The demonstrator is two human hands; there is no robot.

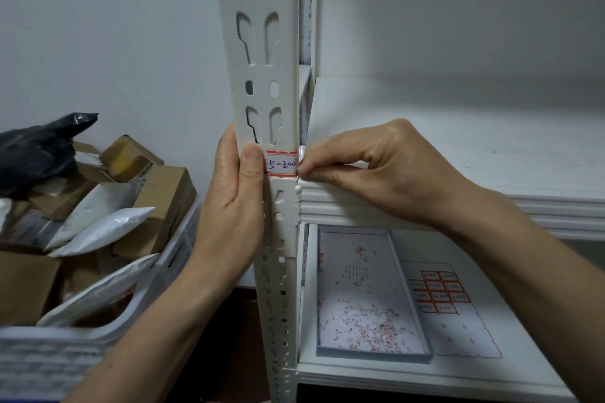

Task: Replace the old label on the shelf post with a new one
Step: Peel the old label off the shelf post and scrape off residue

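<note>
A white slotted shelf post point(262, 52) runs up the middle of the view. A white label point(282, 164) with red borders and blue handwriting is stuck across it at the height of the upper shelf. My left hand point(234, 203) wraps around the post from the left, and its thumb presses on the label's left end. My right hand point(370, 170) comes in from the right, its curled fingertips picking at the label's right edge at the post's corner. A sheet of new red-bordered labels point(440, 293) lies on the lower shelf.
A shallow box lid point(406, 281) strewn with small paper scraps sits on the lower shelf beside the label sheet. The upper shelf board point(458, 127) is bare. Left of the post, a white crate point(98, 334) holds cardboard boxes, white mailers and a black bag.
</note>
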